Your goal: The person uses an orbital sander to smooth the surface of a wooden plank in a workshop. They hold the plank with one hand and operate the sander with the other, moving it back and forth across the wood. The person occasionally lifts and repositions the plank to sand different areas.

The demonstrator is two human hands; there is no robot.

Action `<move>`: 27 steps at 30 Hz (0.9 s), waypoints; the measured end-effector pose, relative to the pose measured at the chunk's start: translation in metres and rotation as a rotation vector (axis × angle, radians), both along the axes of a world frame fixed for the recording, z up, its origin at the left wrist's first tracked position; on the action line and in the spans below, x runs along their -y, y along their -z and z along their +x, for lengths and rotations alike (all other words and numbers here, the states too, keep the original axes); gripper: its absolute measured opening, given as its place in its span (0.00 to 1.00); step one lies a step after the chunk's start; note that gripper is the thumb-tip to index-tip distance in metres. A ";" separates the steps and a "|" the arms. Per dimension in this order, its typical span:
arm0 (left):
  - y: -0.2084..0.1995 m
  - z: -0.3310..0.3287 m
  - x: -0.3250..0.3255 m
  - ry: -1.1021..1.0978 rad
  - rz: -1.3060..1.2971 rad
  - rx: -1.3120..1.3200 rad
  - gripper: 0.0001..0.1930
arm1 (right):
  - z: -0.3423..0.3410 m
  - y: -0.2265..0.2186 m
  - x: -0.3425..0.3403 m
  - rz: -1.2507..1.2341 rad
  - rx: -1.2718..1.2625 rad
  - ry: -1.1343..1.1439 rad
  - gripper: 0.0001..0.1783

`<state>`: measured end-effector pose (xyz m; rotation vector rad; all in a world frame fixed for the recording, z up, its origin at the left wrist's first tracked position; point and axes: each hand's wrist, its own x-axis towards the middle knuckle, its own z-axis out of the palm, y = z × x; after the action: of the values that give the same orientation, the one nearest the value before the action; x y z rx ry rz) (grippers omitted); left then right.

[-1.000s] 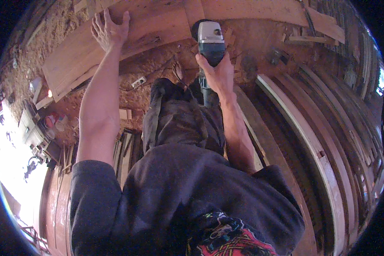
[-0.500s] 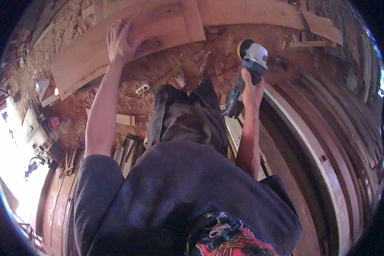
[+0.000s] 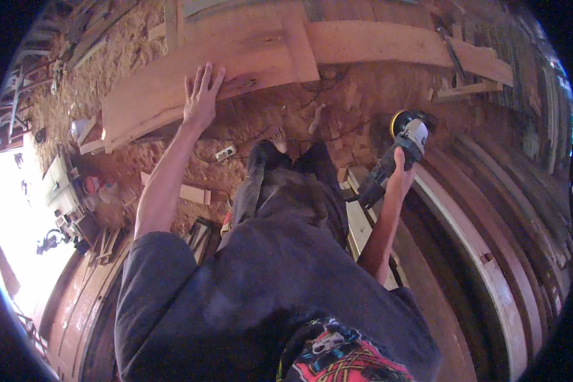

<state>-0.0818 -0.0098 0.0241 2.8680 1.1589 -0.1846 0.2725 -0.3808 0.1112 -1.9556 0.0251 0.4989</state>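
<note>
While sander (image 3: pixel 411 141) in hand (image 3: pixel 403 176), tub (image 3: pixel 91 185) contents unclear.

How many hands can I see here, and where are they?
2: the left hand is over the wide plank, contact unclear; the right hand grips the power tool. No others show.

Through the head camera, I am facing the front board (image 3: pixel 153 95), which is lying crosswise ahead of the feet (image 3: pixel 279 136), with the second board (image 3: pixel 382 43) extending rightward from its right end. I am seeing the left hand (image 3: pixel 201 105) lying over the front board's near edge. Between that board and the legs (image 3: pixel 293 191), the socket strip (image 3: pixel 225 152) is lying on the ground, left of the feet. To the right, the right hand (image 3: pixel 403 167) is holding the power tool (image 3: pixel 379 177); the long planks (image 3: pixel 468 235) are running beyond it, along the right side.
</note>
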 end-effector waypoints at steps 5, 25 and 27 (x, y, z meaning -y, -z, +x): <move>-0.074 0.038 -0.007 -0.045 -0.289 0.051 0.52 | 0.001 -0.004 0.005 0.024 0.037 0.052 0.31; -0.120 0.047 -0.117 0.132 -0.623 0.061 0.52 | 0.019 0.017 0.033 0.084 -0.045 0.045 0.31; -0.120 0.048 -0.121 0.147 -0.627 0.046 0.52 | 0.019 0.015 0.031 0.097 -0.033 0.054 0.31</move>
<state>-0.0342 0.1108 0.1439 2.3762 0.7099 -0.4018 0.2911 -0.4120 0.0957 -1.8469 0.0726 0.4878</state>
